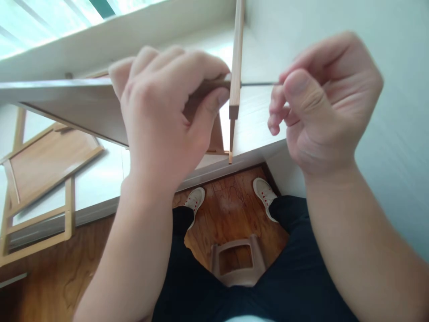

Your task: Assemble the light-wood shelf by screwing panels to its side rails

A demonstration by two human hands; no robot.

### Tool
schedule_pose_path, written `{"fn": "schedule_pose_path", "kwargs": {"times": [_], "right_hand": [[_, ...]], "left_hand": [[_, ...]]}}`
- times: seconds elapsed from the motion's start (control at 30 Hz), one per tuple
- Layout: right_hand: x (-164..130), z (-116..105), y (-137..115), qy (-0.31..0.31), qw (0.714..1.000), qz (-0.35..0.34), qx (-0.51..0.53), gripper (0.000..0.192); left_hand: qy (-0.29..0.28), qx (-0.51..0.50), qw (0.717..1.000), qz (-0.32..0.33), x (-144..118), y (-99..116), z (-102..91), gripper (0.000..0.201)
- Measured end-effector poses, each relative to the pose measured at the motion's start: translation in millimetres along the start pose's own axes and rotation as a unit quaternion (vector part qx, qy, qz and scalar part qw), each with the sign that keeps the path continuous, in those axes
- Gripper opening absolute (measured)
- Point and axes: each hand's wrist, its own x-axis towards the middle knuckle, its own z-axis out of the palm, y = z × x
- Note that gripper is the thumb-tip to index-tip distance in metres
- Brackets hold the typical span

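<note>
Pale wood grain, a flat panel (67, 100) running level from the far left toward the centre, meeting a thin upright slat (236, 58) that stands on end and runs from the top edge down to mid-scene. Left hand (164, 116) curled tight round the panel's right end, fingers over the top, thumb pressed up near the slat. Right hand (321, 103) just right of the slat, thumb and forefinger pinched narrow on a slim dark metal rod (259, 83), perhaps a hex key or thin driver, too fine to name for certain. Long axis of that rod level, left to right, its tip at the slat's right face, square to the slat's own upright axis and in line with the panel edge. Both hands close to the joint, one on each side. Below, wooden floor (231, 201), two pale shoes with red marks (264, 192), a small brown stool (236, 261); another framed panel (43, 165) leaning at far left. No brand, label or readable writing anywhere.
</note>
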Motion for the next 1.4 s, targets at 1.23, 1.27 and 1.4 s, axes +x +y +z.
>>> {"fn": "schedule_pose_path", "kwargs": {"times": [1.23, 1.27, 1.4], "right_hand": [[1, -12, -4, -0.065, 0.996, 0.011, -0.066, 0.029], [1, -11, -4, -0.062, 0.996, 0.02, -0.064, 0.028], [-4, -5, -4, -0.026, 0.996, 0.068, -0.042, 0.02]], "left_hand": [[0.057, -0.046, 0.997, 0.037, -1, -2, -12.7, 0.014], [0.057, -0.047, 0.997, 0.037, -1, -2, -12.6, 0.014], [0.061, -0.044, 0.996, 0.038, -2, -3, -11.7, 0.013]]}}
